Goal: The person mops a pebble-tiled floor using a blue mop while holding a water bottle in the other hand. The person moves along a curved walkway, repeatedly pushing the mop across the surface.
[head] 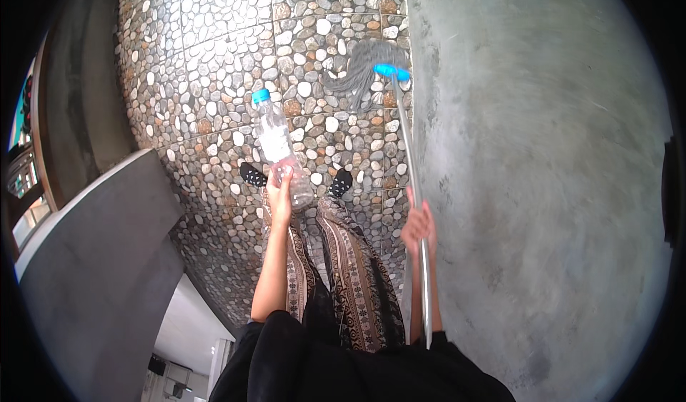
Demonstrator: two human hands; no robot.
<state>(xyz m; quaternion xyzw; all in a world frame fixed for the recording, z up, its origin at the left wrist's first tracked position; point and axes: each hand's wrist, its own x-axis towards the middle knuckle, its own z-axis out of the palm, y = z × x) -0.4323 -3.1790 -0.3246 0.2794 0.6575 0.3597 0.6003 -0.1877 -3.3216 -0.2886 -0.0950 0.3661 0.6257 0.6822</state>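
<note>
My left hand (280,195) is shut around the lower part of a clear plastic bottle (276,139), which has a blue cap and a pale label. The bottle tilts slightly, its cap pointing away from me. On the right, my right hand (419,228) is blurred and grips the metal handle (408,144) of a string mop. The mop's blue clamp (391,72) and grey strings (364,69) lie on the pebble-patterned floor tiles (236,75), close to the grey wall's foot. The near end of the handle is hidden by my black top.
A tall grey cement wall (536,161) runs along the right side. At the left stand a low grey wall (107,225) and a wooden frame (48,134). My feet, in black patterned socks (341,182), stand on the tiles below the bottle and mop head.
</note>
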